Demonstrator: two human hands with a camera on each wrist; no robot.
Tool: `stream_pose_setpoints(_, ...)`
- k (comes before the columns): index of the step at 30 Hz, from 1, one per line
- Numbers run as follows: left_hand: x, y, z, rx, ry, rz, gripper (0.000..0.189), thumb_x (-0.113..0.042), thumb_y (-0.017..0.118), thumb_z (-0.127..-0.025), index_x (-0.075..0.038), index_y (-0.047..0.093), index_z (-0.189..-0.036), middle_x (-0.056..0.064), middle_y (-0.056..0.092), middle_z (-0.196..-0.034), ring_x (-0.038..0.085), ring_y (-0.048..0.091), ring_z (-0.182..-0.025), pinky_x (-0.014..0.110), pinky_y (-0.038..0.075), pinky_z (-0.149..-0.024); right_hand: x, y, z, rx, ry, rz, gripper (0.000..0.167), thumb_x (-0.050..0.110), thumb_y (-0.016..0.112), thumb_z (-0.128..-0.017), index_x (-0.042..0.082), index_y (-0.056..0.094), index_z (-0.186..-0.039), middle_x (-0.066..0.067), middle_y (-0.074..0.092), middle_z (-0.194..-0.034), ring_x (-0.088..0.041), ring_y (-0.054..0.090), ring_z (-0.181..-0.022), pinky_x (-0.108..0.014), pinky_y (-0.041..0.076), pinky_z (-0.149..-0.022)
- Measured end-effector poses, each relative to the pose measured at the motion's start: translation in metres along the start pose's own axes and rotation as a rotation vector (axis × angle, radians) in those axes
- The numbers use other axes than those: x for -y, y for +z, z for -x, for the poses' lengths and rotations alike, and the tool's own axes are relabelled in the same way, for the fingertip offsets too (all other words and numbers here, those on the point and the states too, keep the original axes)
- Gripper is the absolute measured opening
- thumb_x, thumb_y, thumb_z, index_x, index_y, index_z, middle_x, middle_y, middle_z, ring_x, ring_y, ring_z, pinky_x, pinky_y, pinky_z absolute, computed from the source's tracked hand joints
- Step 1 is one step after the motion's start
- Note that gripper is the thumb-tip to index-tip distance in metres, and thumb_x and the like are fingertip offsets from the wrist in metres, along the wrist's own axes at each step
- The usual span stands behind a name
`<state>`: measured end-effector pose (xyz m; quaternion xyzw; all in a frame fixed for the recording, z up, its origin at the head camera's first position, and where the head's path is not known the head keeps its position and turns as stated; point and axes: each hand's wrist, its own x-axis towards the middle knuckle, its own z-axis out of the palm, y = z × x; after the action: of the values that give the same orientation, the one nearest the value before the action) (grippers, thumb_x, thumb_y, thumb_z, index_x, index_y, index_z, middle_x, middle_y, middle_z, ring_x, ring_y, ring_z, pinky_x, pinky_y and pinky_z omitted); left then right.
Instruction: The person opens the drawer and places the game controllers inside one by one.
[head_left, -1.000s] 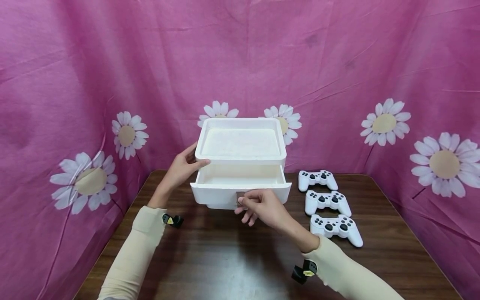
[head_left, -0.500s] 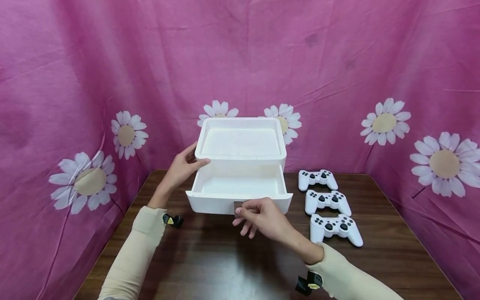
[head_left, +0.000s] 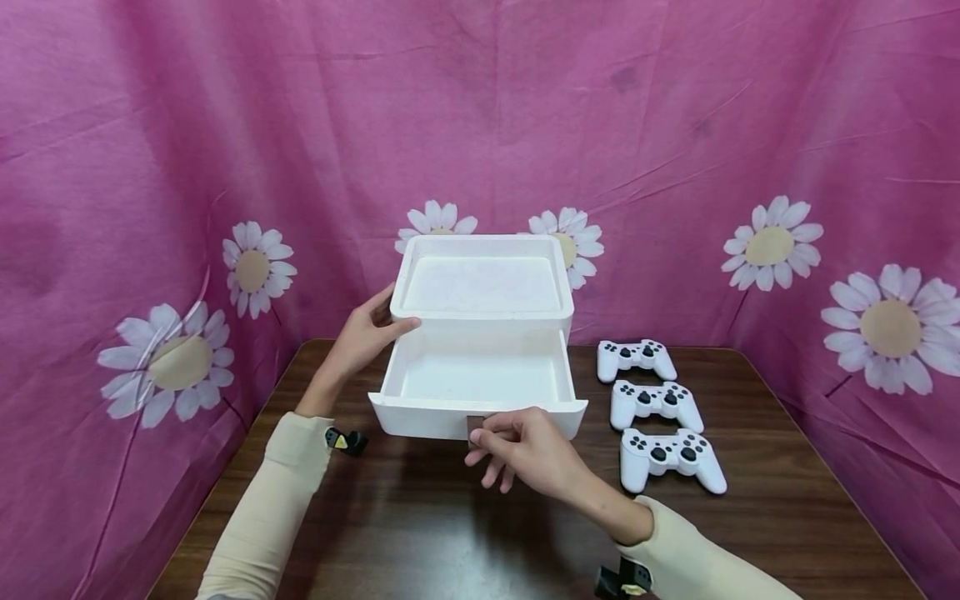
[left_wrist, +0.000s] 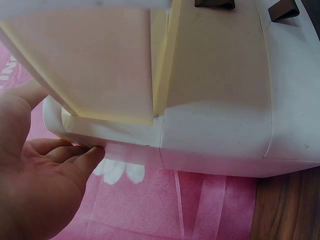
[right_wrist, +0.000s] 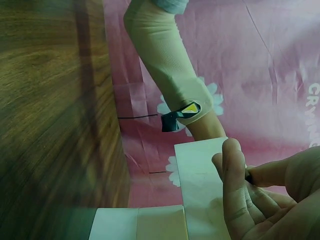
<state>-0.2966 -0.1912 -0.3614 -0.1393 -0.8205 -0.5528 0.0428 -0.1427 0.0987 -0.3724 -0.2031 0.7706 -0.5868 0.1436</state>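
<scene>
A white plastic drawer unit with a raised rim around its top stands at the back of the table. Its top drawer is pulled well out, and its inside is bare. With thumb on the front corner and fingers along the side, my left hand holds the unit's left edge. My right hand pinches the brown pull tab between thumb and forefinger, other fingers loosely bent below. Lower drawer fronts, shut, carry brown tabs in the left wrist view.
Three white game controllers lie in a column on the brown wooden table, right of the unit. Pink cloth with daisies hangs behind and at both sides.
My right hand has drawn the top drawer further out toward me, showing more of its inside. My left hand has stayed on the unit's edge.
</scene>
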Motion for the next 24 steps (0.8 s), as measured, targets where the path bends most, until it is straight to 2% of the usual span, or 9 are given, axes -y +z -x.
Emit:
stream_pose_setpoints(9, 0.002, 0.001, -0.001, 0.003, 0.007, 0.007, 0.086, -0.036, 0.082, -0.096, -0.026, 0.035, -0.168, 0.007, 0.046, -0.167, 0.032, 0.058, -0.142, 0.055, 0.055, -0.109, 0.000, -0.001, 0.001, -0.001, 0.013, 0.029, 0.021, 0.015, 0.065, -0.106, -0.001, 0.078, -0.103, -0.013, 0.082, -0.088, -0.018, 0.074, -0.062, -0.038, 0.062, -0.053)
stream_pose_setpoints(15, 0.001, 0.001, -0.001, 0.004, 0.000, 0.015, 0.087, -0.035, 0.082, -0.097, -0.025, 0.034, -0.168, 0.008, 0.045, -0.167, 0.032, 0.057, -0.143, 0.054, 0.054, -0.110, 0.006, -0.009, 0.005, 0.000, -0.001, 0.157, 0.018, 0.014, 0.064, -0.107, 0.004, 0.079, -0.104, -0.006, 0.080, -0.085, -0.019, 0.074, -0.062, -0.035, 0.062, -0.055)
stream_pose_setpoints(19, 0.001, 0.001, 0.000, 0.005, -0.002, 0.010, 0.087, -0.035, 0.082, -0.096, -0.025, 0.034, -0.168, 0.008, 0.045, -0.168, 0.032, 0.057, -0.143, 0.054, 0.055, -0.109, 0.015, -0.024, 0.009, -0.013, -0.039, 0.252, 0.018, 0.015, 0.066, -0.106, 0.004, 0.081, -0.105, -0.004, 0.080, -0.084, -0.018, 0.074, -0.062, -0.035, 0.063, -0.056)
stream_pose_setpoints(24, 0.001, 0.001, -0.001, 0.000, -0.001, 0.005, 0.087, -0.036, 0.082, -0.096, -0.025, 0.034, -0.168, 0.008, 0.045, -0.168, 0.032, 0.057, -0.143, 0.054, 0.055, -0.109, 0.030, -0.058, 0.013, -0.006, -0.076, 0.267, 0.018, 0.014, 0.069, -0.104, 0.000, 0.080, -0.109, -0.010, 0.081, -0.087, -0.021, 0.075, -0.064, -0.040, 0.064, -0.058)
